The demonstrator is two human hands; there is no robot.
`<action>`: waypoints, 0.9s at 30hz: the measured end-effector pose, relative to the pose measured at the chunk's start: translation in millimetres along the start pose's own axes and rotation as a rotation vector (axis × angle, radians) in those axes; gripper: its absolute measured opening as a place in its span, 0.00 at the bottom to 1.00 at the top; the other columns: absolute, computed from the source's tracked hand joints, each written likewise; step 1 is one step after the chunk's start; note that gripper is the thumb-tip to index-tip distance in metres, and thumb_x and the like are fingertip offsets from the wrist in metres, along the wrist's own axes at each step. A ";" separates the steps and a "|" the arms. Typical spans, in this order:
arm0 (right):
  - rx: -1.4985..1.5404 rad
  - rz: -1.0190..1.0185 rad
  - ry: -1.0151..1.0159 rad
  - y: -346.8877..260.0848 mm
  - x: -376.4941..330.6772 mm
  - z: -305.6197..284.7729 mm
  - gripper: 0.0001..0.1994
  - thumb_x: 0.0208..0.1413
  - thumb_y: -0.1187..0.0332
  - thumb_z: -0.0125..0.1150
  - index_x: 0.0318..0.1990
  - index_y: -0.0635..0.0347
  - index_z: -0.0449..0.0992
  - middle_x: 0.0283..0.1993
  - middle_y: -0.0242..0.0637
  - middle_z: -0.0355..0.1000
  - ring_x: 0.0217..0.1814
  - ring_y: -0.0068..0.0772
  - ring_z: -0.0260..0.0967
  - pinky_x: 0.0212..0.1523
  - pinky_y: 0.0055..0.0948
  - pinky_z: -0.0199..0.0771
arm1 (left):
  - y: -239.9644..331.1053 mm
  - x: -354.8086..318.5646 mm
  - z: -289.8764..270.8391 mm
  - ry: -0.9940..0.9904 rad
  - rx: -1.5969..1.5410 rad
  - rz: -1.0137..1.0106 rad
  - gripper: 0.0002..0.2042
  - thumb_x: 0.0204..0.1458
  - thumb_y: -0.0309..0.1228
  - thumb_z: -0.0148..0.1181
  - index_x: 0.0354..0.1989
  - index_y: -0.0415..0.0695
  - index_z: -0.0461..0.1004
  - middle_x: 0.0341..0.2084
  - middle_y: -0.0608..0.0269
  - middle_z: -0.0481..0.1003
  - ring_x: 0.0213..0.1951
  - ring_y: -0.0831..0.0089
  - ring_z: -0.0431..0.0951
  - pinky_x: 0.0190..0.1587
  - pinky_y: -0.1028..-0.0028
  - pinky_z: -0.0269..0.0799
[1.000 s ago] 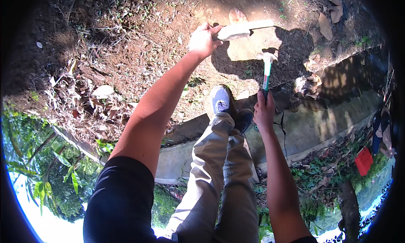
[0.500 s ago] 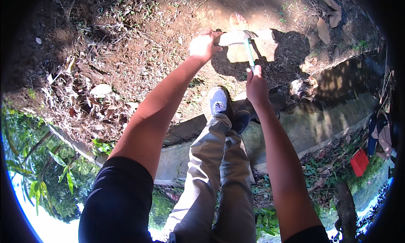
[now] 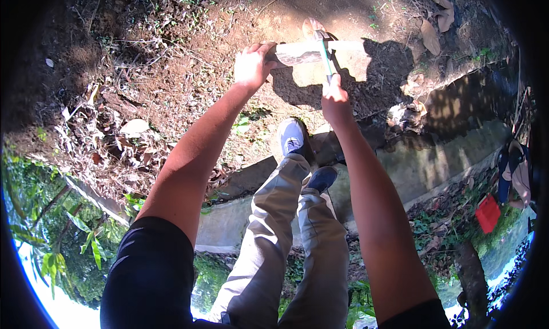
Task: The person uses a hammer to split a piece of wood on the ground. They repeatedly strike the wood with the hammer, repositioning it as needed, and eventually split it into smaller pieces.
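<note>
Board (image 3: pixel 296 54), pale, long and straight-edged, probably wood; located above the bare soil (image 3: pixel 274 20), lying crosswise in the upper middle of the view, right end free. Handling, by judgement: stiff, light to moderate in weight, dry rather than slippery, unlikely to break; best taken by the left end, well clear of the metal. Hammer (image 3: pixel 326 59): metal head over the board's far edge (contact or slight gap, impossible to tell), slim green-and-pale shaft, dark lower grip; likely head-heavy, so best held low on the handle. Left hand (image 3: pixel 250 67): clasped on the board's left end, fingertip placement partly hidden. Right hand (image 3: pixel 335 97): closed around the hammer's handle. Outward from there: thin, dry brown leaf (image 3: pixel 310 27) just beyond the hammer head; crumbly, sunlit soil under a hard-edged shadow (image 3: pixel 389 66); pale laced shoe (image 3: pixel 290 136); creased, light-coloured trousers (image 3: pixel 269 226); brittle, curled leaf litter (image 3: pixel 108 136) to the left; smooth grey concrete (image 3: pixel 417 163) to the right; flat red object (image 3: pixel 488 213), kind unclear, toward the lower right.
</note>
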State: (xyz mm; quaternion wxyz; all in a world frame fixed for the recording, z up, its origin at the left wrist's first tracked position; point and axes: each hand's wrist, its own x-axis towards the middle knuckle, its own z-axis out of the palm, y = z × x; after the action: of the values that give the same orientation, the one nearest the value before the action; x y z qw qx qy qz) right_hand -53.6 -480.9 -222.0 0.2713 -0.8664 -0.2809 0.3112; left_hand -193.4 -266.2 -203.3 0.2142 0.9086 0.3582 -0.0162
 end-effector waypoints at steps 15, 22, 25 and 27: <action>0.153 0.087 0.012 54.9 -66.4 -34.1 0.12 0.68 0.59 0.49 0.47 0.58 0.66 0.27 0.61 0.74 0.36 0.67 0.74 0.30 0.58 0.70 | 10.3 -16.0 5.4 -0.197 0.314 -0.096 0.27 0.50 0.43 0.69 0.61 0.62 0.72 0.46 0.61 0.75 0.53 0.60 0.76 0.55 0.63 0.74; 0.151 -0.042 0.100 77.7 -60.7 -43.1 0.13 0.68 0.58 0.49 0.49 0.58 0.67 0.30 0.60 0.74 0.38 0.66 0.74 0.35 0.57 0.73 | 26.6 -13.8 -1.0 -0.209 0.359 -0.140 0.23 0.48 0.45 0.71 0.54 0.65 0.78 0.45 0.64 0.77 0.51 0.63 0.78 0.52 0.64 0.76; -0.012 0.187 -0.090 39.2 -44.6 -60.0 0.14 0.67 0.60 0.47 0.53 0.56 0.65 0.38 0.61 0.76 0.45 0.65 0.76 0.44 0.56 0.76 | 21.7 -17.0 -0.4 -0.187 0.360 -0.147 0.26 0.47 0.49 0.71 0.57 0.67 0.76 0.46 0.64 0.77 0.50 0.65 0.79 0.52 0.65 0.76; -0.025 0.104 -0.106 49.3 -31.9 -55.6 0.14 0.67 0.61 0.47 0.56 0.55 0.63 0.40 0.59 0.77 0.45 0.60 0.78 0.45 0.54 0.77 | 29.3 -15.6 0.4 -0.176 0.374 -0.134 0.27 0.47 0.51 0.71 0.58 0.68 0.76 0.46 0.65 0.77 0.51 0.65 0.79 0.53 0.66 0.76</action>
State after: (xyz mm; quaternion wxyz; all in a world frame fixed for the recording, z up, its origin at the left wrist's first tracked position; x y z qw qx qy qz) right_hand -20.2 -552.6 -204.8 0.2287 -0.8653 -0.2535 0.3670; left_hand -185.6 -295.4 -189.7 0.0706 0.9017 0.3886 -0.1757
